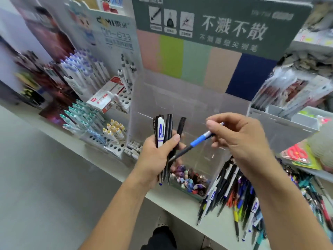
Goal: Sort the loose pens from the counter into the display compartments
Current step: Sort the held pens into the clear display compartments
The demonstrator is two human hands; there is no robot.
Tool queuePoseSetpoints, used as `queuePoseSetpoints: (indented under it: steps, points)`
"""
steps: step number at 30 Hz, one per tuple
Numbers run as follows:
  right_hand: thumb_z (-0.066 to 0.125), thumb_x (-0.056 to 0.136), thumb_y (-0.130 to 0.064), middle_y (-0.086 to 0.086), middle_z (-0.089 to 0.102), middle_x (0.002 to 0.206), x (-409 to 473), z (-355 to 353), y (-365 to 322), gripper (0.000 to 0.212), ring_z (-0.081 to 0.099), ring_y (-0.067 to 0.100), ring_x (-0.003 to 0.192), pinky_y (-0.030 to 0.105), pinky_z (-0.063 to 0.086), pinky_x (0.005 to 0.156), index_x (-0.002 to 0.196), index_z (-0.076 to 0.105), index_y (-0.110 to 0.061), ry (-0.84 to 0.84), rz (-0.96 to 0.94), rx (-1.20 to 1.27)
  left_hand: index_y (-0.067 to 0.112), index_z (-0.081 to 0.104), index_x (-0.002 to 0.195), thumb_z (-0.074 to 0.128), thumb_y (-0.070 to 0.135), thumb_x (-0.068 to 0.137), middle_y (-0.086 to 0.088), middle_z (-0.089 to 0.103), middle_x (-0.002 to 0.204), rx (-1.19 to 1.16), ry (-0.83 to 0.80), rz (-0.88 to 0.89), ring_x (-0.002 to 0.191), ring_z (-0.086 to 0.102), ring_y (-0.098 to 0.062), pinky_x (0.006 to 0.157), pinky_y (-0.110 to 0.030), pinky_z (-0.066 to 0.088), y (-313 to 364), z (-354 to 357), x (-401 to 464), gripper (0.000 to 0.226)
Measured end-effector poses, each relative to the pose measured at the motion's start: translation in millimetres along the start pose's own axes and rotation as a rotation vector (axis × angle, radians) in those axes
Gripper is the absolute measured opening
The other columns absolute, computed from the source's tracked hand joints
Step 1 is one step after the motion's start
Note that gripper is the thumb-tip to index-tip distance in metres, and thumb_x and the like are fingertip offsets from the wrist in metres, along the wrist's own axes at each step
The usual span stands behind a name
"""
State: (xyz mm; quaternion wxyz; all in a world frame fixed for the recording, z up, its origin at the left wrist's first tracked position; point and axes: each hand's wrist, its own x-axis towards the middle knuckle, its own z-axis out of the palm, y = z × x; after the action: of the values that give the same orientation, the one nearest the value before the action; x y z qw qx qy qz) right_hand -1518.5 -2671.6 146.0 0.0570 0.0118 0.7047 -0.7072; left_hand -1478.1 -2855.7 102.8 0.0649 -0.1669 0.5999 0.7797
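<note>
My left hand [156, 159] grips an upright bundle of pens [166, 132], mostly black with one white pen marked in blue. My right hand [239, 136] pinches a single pen with a blue grip [196, 142], held slanted with its dark tip touching the bundle. Both hands hover in front of a clear plastic display case [189, 105] whose lower compartment holds small coloured items [191, 179]. A heap of loose pens [239, 193] lies on the counter at the right, below my right forearm.
To the left stand racks of white and teal pens [81, 116] and a holed pen stand [115, 147]. A dark green sign board [216, 29] rises behind the case. Packaged goods [292, 91] and red scissors [295, 152] sit at the right. The counter edge [171, 201] runs diagonally.
</note>
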Motion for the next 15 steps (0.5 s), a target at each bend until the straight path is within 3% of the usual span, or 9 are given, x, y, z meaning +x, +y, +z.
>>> queuePoseSetpoints:
  steps: [3,6,9,12,15]
  points:
    - [0.073,0.09,-0.011,0.0,0.07,0.071,21,2,-35,0.004,0.067,0.011,0.059,0.02,0.057,0.061,0.093,0.072,-0.012,0.246,-0.337,-0.03,0.012,0.061,0.095,0.059,0.019,0.1,-0.001,0.058,0.067,-0.073,0.172,0.043,0.042,0.042,-0.011,0.036,-0.02,0.031,15,-43,29,0.009]
    - [0.078,0.089,-0.017,0.001,0.072,0.081,50,30,-55,0.008,0.072,0.011,0.067,0.022,0.056,0.066,0.091,0.071,-0.019,0.299,-0.6,-0.243,0.009,0.061,0.103,0.058,0.021,0.1,-0.001,0.055,0.066,-0.079,0.088,0.009,0.041,0.037,-0.009,0.036,-0.019,0.028,26,-64,45,0.012]
    - [0.078,0.088,-0.018,-0.002,0.072,0.085,80,58,-57,0.006,0.07,0.01,0.074,0.023,0.056,0.07,0.092,0.074,-0.015,0.331,-0.773,-0.504,0.011,0.059,0.09,0.056,0.018,0.101,-0.006,0.059,0.068,-0.099,-0.008,0.017,0.04,0.038,-0.011,0.036,-0.019,0.029,28,-59,53,0.013]
    - [0.078,0.086,-0.013,-0.002,0.071,0.085,103,73,-54,0.006,0.066,0.01,0.075,0.022,0.055,0.072,0.091,0.074,-0.011,0.277,-0.819,-0.64,0.02,0.071,0.066,0.054,0.019,0.101,-0.012,0.056,0.066,-0.099,-0.003,0.009,0.042,0.041,-0.014,0.036,-0.021,0.033,24,-56,59,0.04]
    - [0.08,0.082,-0.011,0.002,0.073,0.088,126,89,-46,0.01,0.066,0.015,0.08,0.032,0.056,0.079,0.091,0.076,-0.011,0.161,-0.712,-0.834,0.012,0.069,0.089,0.059,0.018,0.099,-0.01,0.069,0.076,-0.12,0.015,-0.006,0.047,0.049,-0.014,0.037,-0.021,0.037,24,-53,58,0.015]
